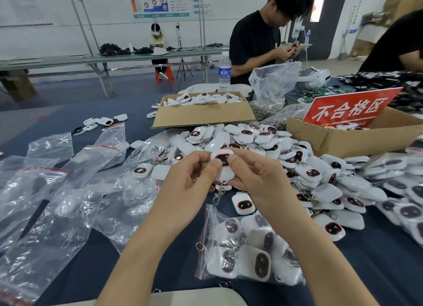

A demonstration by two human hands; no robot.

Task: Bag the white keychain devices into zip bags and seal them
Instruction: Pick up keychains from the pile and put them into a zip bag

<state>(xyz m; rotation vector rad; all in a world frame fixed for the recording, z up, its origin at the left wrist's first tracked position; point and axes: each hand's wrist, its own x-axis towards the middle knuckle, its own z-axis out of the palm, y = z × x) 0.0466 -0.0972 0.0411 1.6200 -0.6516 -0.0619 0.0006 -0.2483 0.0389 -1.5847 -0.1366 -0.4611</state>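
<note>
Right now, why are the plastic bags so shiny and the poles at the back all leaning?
Head view: room light glints white off the crinkled empty zip bags; the wide-angle lens tilts the metal poles near the edge; the keychain device pinched by the left hand and right hand looks sharp.

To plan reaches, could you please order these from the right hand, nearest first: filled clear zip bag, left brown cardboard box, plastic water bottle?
1. Filled clear zip bag, below the right hand.
2. Left brown cardboard box, farther ahead.
3. Plastic water bottle, behind it.
</note>
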